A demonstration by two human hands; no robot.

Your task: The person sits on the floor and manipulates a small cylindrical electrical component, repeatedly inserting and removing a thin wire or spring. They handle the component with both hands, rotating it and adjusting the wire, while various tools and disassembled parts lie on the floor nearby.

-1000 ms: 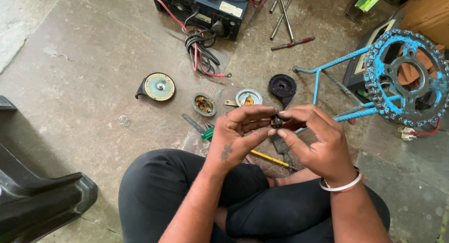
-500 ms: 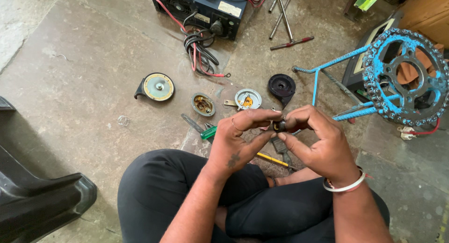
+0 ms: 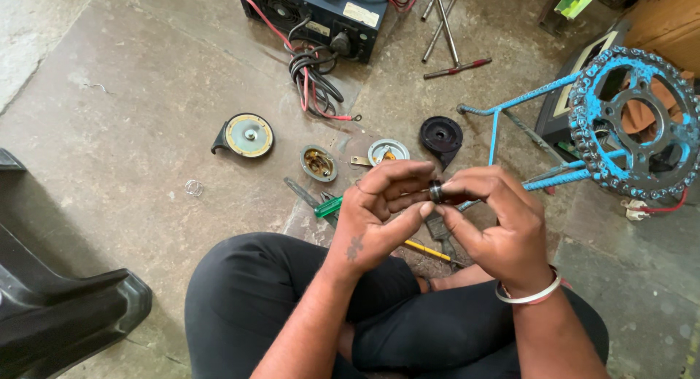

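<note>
While you sit cross-legged on the concrete floor (image 3: 146, 116), your left hand (image 3: 379, 218) and right hand (image 3: 496, 226) meet in front of you. Both pinch a small dark ring-shaped part (image 3: 436, 192) with curled fingertips, held above your knees. At twelve o'clock from it lie a black round cap (image 3: 441, 136) and a silver disc (image 3: 388, 151). At ten o'clock sits a round horn (image 3: 246, 135). A green-handled screwdriver (image 3: 328, 206) lies just beside your left hand.

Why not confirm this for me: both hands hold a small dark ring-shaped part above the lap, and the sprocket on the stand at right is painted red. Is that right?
Not quite. The sprocket is painted blue, not red, as the head view shows. The rest stands: the left hand and right hand together hold a small dark ring-shaped part above the lap.
</note>
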